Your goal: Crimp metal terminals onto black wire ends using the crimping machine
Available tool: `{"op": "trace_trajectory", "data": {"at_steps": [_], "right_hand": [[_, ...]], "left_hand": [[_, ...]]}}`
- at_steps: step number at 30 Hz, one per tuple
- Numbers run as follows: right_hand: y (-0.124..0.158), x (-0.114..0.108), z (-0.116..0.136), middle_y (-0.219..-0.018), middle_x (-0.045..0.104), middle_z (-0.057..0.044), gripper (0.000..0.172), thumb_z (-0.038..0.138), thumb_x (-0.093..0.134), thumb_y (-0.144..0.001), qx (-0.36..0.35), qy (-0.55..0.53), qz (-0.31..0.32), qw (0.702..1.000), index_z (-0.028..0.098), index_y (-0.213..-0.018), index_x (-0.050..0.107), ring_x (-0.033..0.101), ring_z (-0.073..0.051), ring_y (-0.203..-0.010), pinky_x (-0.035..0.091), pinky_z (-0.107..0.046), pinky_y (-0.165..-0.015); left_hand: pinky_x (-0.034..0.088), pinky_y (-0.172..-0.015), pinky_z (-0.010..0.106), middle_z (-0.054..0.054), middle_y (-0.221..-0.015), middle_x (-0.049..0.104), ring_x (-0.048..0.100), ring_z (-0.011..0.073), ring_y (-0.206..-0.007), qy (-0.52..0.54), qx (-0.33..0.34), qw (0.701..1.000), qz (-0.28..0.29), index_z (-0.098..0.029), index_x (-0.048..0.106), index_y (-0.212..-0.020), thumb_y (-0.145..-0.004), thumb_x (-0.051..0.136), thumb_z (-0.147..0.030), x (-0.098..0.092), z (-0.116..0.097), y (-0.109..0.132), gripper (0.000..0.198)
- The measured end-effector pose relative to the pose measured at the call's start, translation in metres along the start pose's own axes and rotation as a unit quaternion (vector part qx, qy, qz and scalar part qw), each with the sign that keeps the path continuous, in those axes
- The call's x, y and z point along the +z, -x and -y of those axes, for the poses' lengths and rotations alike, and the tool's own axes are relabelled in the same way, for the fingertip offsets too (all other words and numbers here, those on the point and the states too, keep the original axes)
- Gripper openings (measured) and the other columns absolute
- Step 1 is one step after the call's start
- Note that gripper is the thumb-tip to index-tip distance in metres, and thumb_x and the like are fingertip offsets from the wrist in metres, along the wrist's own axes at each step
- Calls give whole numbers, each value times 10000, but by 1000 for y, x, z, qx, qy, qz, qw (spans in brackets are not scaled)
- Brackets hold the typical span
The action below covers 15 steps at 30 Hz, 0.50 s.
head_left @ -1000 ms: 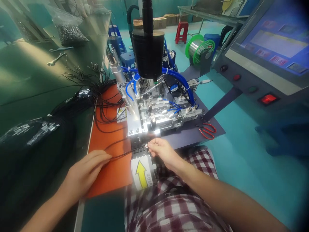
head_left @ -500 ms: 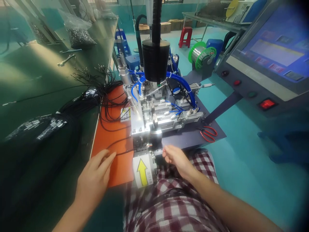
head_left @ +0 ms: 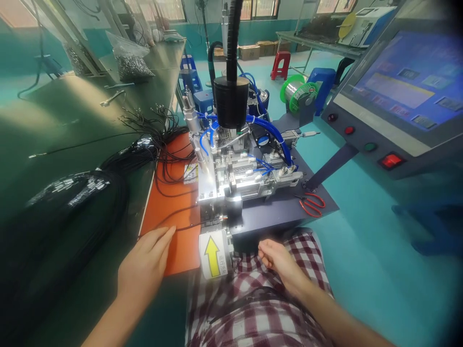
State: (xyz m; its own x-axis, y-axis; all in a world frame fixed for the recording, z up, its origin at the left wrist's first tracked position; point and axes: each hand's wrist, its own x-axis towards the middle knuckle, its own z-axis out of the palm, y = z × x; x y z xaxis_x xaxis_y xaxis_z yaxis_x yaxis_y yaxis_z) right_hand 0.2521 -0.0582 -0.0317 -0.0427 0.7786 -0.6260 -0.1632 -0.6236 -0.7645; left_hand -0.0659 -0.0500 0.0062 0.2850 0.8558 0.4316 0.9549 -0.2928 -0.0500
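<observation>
My left hand (head_left: 146, 260) rests over the orange sheet (head_left: 185, 253), its thumb and fingers closed on a thin black cable (head_left: 190, 225). The cable runs right, and its bare-looking end reaches the front of a metal bench machine (head_left: 231, 188) with cylinders and blue air tubes. My right hand (head_left: 278, 262) is curled closed above my lap, apart from the machine; whatever its fingers may hold is hidden. Between the hands, a white label with a yellow arrow (head_left: 212, 255) covers the machine's near corner. A second cable loop lies behind the held one.
Cable bundles (head_left: 112, 164) cover the green table at left, near a bag of small metal parts (head_left: 130, 60). Red-handled pliers (head_left: 311, 205) lie on the machine base. A touchscreen panel (head_left: 401, 86) stands at right; a black suction hood (head_left: 231, 101) hangs above the machine.
My right hand has drawn back from the machine's front, down and to the right. My left hand stays almost in place on the cable. The camera view has tilted up slightly.
</observation>
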Motion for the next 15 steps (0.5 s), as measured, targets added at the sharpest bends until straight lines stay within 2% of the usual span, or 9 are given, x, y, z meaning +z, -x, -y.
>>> {"op": "trace_trajectory", "data": {"at_steps": [3, 7, 10, 13, 15], "right_hand": [[0, 3, -4, -579, 508, 32, 428, 554, 746, -651, 4, -1, 8, 1000, 180, -597, 545, 391, -85, -508, 292, -245, -535], [2, 6, -10, -605, 541, 21, 450, 569, 757, -630, 10, 9, 21, 1000, 175, -602, 543, 395, -77, -503, 274, -238, -529], [5, 5, -14, -575, 514, 31, 459, 580, 754, -634, 9, 19, 24, 999, 177, -595, 538, 378, -77, -496, 258, -240, -530], [6, 1, -21, -550, 481, 38, 472, 599, 744, -647, 7, 23, 23, 999, 183, -593, 527, 361, -80, -490, 237, -242, -526], [4, -2, -28, -543, 467, 39, 478, 611, 744, -645, 7, 24, 27, 999, 188, -595, 526, 360, -86, -491, 232, -244, -521]], "left_hand": [[576, -718, 296, 63, -1082, 756, 714, 225, -964, -2, -9, 1000, 10, -251, 696, -1172, -964, 404, -216, 2, 1, -9, 359], [572, -871, 362, 94, -1277, 692, 684, 256, -1095, 13, -27, 999, 38, -205, 663, -1239, -984, 378, -281, 15, 11, -38, 390], [561, -920, 392, 105, -1297, 678, 658, 270, -1148, 32, -41, 998, 47, -181, 655, -1250, -990, 357, -282, 25, 18, -54, 408], [552, -946, 422, 144, -1303, 659, 641, 280, -1161, 51, -44, 997, 42, -151, 638, -1255, -1000, 363, -263, 30, 19, -57, 391], [541, -959, 450, 142, -1300, 640, 631, 269, -1154, 59, -42, 997, 34, -163, 618, -1255, -1001, 432, -275, 30, 17, -54, 334]]}}
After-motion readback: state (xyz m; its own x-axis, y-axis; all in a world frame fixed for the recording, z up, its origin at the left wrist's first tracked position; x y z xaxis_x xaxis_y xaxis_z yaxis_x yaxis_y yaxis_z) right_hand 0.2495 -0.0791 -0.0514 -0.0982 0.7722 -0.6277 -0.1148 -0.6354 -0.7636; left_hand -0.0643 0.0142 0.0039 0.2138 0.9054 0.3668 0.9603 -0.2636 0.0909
